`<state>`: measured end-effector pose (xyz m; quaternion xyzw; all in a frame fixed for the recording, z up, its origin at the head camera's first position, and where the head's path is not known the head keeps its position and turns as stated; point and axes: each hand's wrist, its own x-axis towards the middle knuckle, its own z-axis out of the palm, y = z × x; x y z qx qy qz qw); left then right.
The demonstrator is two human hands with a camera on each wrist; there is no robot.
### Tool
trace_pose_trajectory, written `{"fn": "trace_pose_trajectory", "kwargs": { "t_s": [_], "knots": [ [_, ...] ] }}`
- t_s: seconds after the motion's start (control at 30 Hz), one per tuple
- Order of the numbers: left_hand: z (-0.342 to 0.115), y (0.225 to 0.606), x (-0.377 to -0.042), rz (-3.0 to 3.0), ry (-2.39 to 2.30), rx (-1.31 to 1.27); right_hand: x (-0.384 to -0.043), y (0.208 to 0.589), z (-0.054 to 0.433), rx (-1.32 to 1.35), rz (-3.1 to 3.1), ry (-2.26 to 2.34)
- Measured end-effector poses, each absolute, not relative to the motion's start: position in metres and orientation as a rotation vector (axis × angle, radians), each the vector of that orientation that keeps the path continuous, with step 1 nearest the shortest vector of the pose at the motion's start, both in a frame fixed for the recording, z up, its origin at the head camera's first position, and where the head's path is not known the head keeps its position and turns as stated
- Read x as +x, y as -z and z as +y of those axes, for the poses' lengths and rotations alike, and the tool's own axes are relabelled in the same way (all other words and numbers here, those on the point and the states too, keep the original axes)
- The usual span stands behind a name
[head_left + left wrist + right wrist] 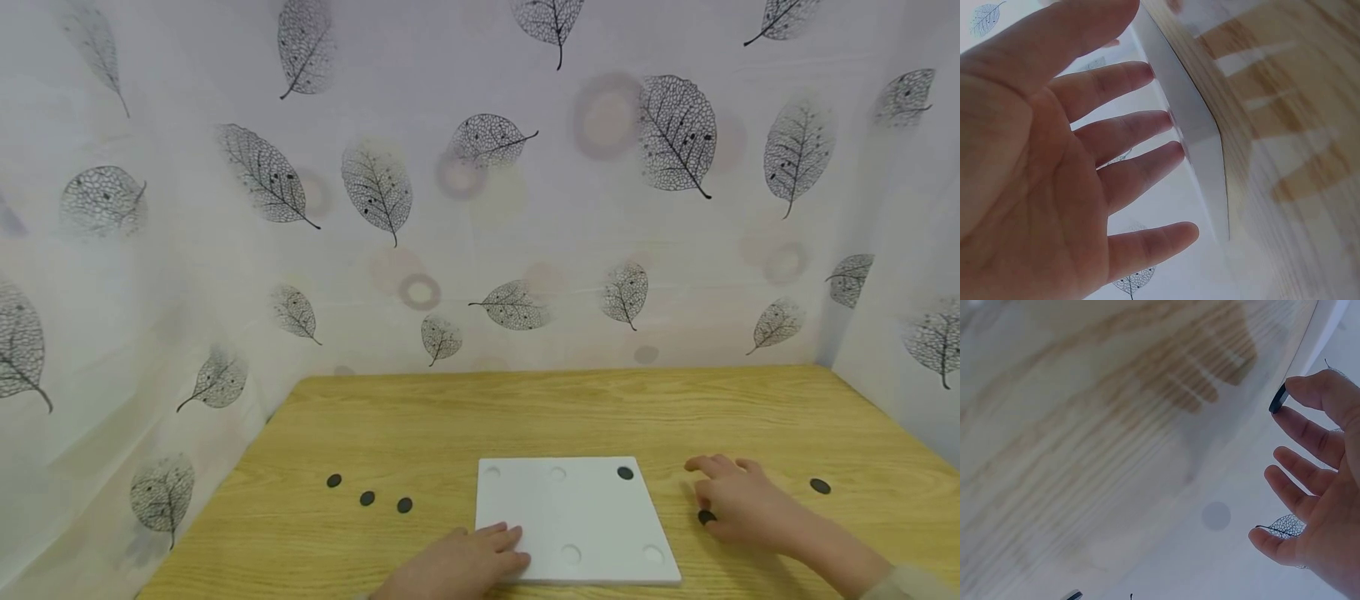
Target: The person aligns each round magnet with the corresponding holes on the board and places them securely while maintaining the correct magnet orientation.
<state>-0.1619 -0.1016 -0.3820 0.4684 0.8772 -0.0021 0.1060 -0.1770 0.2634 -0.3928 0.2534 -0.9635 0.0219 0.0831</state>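
Observation:
A white board [562,517] with shallow round recesses lies on the wooden table. One black disc [625,473] fills its far right recess; the near left corner is covered by my left hand [461,562]. That hand's extended fingertips rest on the board's left edge [1194,115], spread apart in the left wrist view. To the right of the board, my right hand [742,504] pinches another black disc [1279,399] between thumb and index finger, close over the tabletop. Its other fingers are spread, slightly bent.
Left of the board, three black discs [367,498] lie in a loose row on the table [420,417]. A single black disc [821,486] lies beyond my right hand at the right. Leaf-patterned cloth [480,217] walls the table at the back and sides.

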Motion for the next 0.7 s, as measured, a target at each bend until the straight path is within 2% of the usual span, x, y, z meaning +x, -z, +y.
{"fn": "trace_pose_trajectory", "kwargs": {
  "t_s": [0.7],
  "knots": [
    [-0.103,0.382,-0.159,2.619,0.022,1.409,-0.176,0.392,0.243,0.881,-2.848,-0.106]
  ]
}}
